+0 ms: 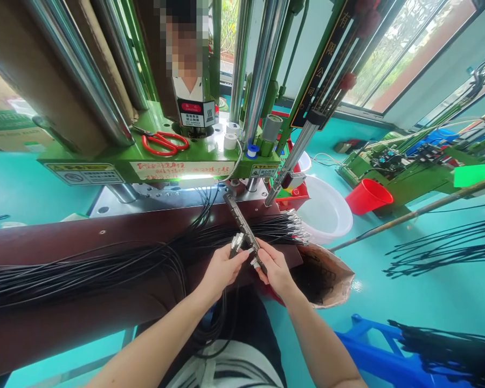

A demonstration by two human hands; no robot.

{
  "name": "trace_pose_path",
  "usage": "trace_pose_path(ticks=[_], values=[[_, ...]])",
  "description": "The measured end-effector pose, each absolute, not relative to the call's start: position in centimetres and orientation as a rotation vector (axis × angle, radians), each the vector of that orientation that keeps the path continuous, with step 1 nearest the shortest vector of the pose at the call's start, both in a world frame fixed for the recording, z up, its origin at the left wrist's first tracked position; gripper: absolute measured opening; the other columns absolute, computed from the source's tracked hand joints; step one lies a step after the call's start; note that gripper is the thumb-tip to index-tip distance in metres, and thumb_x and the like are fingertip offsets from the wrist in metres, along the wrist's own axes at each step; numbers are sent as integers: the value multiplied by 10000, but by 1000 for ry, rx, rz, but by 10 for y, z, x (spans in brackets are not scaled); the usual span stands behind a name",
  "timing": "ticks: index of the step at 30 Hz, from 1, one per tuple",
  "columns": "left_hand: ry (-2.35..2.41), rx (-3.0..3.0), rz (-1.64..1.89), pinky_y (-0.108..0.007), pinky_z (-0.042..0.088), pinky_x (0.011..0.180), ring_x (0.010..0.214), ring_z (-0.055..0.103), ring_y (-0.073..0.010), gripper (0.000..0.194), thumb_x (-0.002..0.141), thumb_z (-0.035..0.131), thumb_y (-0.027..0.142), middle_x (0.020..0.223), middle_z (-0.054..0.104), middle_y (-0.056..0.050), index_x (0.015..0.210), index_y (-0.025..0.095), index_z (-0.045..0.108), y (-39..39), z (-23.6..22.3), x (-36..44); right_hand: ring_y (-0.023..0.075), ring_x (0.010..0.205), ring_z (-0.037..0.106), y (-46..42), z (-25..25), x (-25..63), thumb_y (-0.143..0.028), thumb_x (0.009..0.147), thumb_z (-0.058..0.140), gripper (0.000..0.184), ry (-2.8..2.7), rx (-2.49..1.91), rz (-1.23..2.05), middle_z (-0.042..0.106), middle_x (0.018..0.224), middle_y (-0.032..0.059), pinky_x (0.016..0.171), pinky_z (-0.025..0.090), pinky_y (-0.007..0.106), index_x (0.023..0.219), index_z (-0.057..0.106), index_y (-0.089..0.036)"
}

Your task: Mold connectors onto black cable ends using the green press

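Observation:
My left hand [223, 268] pinches a few black cables by their metal connector ends [237, 242]. My right hand [273, 267] grips the near end of a long dark metal mould bar [242, 226], which slants up towards the green moulding machine [178, 156]. The connector ends sit right beside the bar. A thick bundle of black cables [84, 269] lies along the brown bench [64, 237] and reaches my hands. More cable ends with metal tips [297, 226] lie just past the bar on the right.
Red scissors [165, 143] and rolls of tape [231, 136] rest on the machine's ledge. A white basin [327, 210], a red bucket [367, 196] and a brown paper sack [327, 275] stand on the teal floor at right. A person stands behind the machine. Loose cables [440, 248] lie further right.

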State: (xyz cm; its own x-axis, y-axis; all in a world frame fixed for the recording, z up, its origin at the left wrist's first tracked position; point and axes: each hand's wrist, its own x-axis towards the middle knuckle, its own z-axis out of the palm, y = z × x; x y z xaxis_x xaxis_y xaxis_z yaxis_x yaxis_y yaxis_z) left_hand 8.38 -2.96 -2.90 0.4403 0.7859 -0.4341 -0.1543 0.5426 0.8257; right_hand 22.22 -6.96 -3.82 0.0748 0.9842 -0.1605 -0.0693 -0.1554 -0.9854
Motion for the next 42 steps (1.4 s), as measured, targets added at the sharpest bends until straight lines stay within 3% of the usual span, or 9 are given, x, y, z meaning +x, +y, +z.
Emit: trace_pose_path(ticks=[9, 14, 20, 28, 33, 40, 42], values=[[1032, 932, 1064, -157, 290, 366, 392, 346, -41, 287, 712, 584, 423, 475, 382, 83, 681, 185, 426, -30, -28, 83, 31, 338, 349, -69, -40, 218, -438, 807, 516, 486, -956, -1333, 1256, 479, 534, -38, 275, 260, 141, 1222, 508, -186], [1004, 770, 1113, -130, 170, 301, 328, 207, -28, 311, 773, 488, 470, 472, 273, 121, 709, 230, 300, -24, -18, 77, 32, 332, 358, -68, -42, 224, -429, 808, 523, 466, -840, -1266, 1319, 480, 540, -39, 268, 234, 134, 1211, 506, -196], [936, 783, 831, -133, 128, 305, 309, 182, -10, 329, 670, 625, 436, 407, 264, 130, 704, 200, 398, -21, -28, 81, 31, 345, 368, -69, -39, 224, -414, 801, 534, 446, -949, -1262, 1322, 493, 551, -26, 263, 249, 131, 1181, 545, -181], [914, 760, 809, -145, 123, 302, 296, 182, -14, 337, 638, 658, 423, 364, 276, 126, 673, 191, 416, -21, -33, 80, 28, 347, 350, -69, -40, 226, -409, 823, 498, 448, -1058, -1310, 1330, 481, 546, -32, 273, 264, 133, 1218, 518, -200], [955, 768, 865, -150, 146, 308, 301, 219, -19, 348, 620, 672, 424, 374, 304, 118, 662, 184, 423, -23, -35, 81, 30, 371, 356, -71, -42, 221, -388, 832, 492, 439, -1243, -1392, 1217, 477, 555, -38, 333, 355, 154, 1239, 499, -225], [1029, 858, 1031, -152, 135, 298, 306, 189, -28, 326, 757, 474, 518, 422, 296, 109, 757, 193, 463, -13, -27, 69, 33, 373, 365, -68, -37, 224, -404, 790, 553, 434, -900, -1305, 1331, 458, 569, -33, 259, 235, 122, 1168, 546, -193], [1045, 875, 990, -156, 128, 302, 309, 179, -26, 303, 738, 517, 486, 417, 292, 109, 706, 192, 451, -12, -28, 66, 32, 376, 372, -67, -36, 225, -403, 781, 565, 432, -872, -1288, 1338, 460, 574, -33, 258, 233, 117, 1159, 551, -193]])
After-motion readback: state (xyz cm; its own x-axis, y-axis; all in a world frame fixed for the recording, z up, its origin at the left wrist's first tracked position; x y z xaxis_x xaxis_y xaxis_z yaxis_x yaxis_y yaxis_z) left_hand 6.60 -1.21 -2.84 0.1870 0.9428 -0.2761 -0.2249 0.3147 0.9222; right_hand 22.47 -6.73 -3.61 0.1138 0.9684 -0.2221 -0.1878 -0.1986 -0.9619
